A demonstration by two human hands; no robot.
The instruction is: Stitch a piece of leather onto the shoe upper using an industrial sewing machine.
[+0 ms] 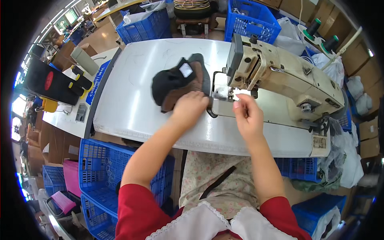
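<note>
Cap (166, 85) lies on the white table (136, 120), just left of the sewing machine (288, 80), its crown soft, rumpled and black. Brown cloth runs along its near side, a grey, curved strip forms the right edge, and a small white patch (186, 70) sits on the black. The left hand (190, 106) rests over the brown part, fingers bent; whether they pinch the cloth or only press it, I cannot tell. The right hand (249, 114) is raised beside the needle area, thumb and fingers drawn close together; I cannot tell whether anything is between them.

The left hand covers part of the cap's near edge, and the black folds are too dark and blurred to make out seams. Glare and the right fingertips make the needle hard to see. At the top, a seated person in a striped garment (192, 5) is cut off.

The table is smooth and glossy, with a curved metal plate (221, 93) by the needle. The machine has a cream, rounded metal body. Blue crates (96, 168) of latticed plastic stand around, and crumpled, clear bags (340, 154) hang at the right. Flowered cloth (220, 168) covers the wearer's lap.
</note>
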